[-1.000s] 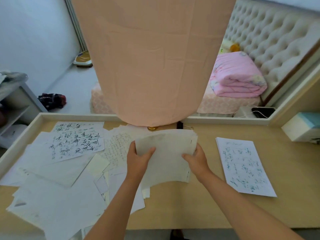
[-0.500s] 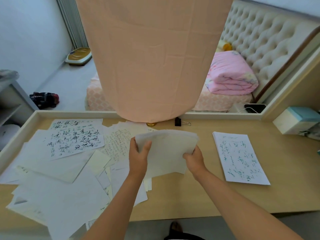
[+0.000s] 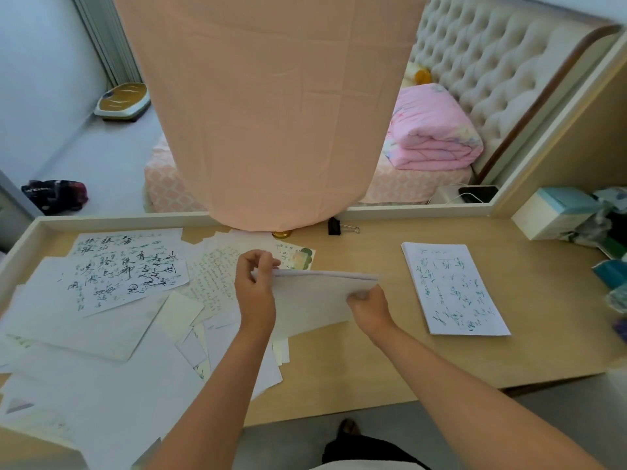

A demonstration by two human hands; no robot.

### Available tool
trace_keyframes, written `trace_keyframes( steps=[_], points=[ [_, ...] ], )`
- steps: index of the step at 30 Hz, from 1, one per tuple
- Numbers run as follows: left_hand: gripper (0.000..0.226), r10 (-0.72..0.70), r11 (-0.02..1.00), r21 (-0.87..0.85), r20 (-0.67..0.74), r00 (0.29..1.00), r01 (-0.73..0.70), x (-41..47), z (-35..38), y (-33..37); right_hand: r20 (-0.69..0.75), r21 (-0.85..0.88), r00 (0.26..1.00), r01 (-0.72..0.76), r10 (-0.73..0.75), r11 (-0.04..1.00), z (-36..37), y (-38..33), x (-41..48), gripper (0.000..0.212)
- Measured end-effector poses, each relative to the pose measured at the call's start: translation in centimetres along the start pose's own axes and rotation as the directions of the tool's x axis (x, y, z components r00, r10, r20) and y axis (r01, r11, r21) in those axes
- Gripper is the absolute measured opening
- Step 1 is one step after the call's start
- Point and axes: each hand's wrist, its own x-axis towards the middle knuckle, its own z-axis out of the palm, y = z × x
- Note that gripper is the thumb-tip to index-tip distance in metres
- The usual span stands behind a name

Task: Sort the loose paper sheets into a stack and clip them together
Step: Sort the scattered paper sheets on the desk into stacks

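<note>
My left hand point(image 3: 254, 286) and right hand point(image 3: 369, 305) pinch the paper bundle point(image 3: 312, 298) by its ends; right fingers hide behind it, its face unreadable edge-on.

text: handwriting on loose sheets point(image 3: 125, 269) | legibility: unreadable

Loose sheets point(image 3: 101, 334) overlap across the left half of the surface point(image 3: 339, 368). At the middle, a sheaf point(image 3: 315, 296) is held between the left hand point(image 3: 254, 293) at its left end and the right hand point(image 3: 371, 307) at its right. A stack point(image 3: 451, 286) lies to its right, apart. A clip point(image 3: 334, 226) sits at the back edge, just right of a lampshade point(image 3: 271, 113). A box point(image 3: 556, 212) stands at the back right. Behind the surface is a bed point(image 3: 407, 184) with a quilt point(image 3: 431, 130) on it.
</note>
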Motion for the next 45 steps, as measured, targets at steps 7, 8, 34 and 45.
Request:
trace_keyframes(
  steps=[7,8,34,45],
  points=[
    [0.055,-0.057,0.984,0.175,0.217,0.974,0.018,-0.3,-2.2,-3.4,-0.012,0.046,1.0,-0.022,0.023,0.999,-0.3,0.4,1.7,0.036],
    [0.057,-0.053,0.985,0.171,0.229,0.972,0.014,-0.4,-2.0,-3.4,-0.012,0.058,1.0,-0.026,0.027,0.998,-0.4,0.5,1.8,0.036],
    [0.039,-0.654,0.706,0.616,0.379,0.655,0.349,-2.0,33.9,-9.2,-0.101,-0.047,0.934,-0.347,0.341,0.937,-30.2,9.5,20.2,0.04],
    [0.039,-0.765,0.465,0.8,0.147,0.627,0.38,-4.4,39.4,-14.7,0.119,-0.339,0.855,-0.442,0.504,0.831,-34.8,20.4,23.9,0.052]
  ],
)
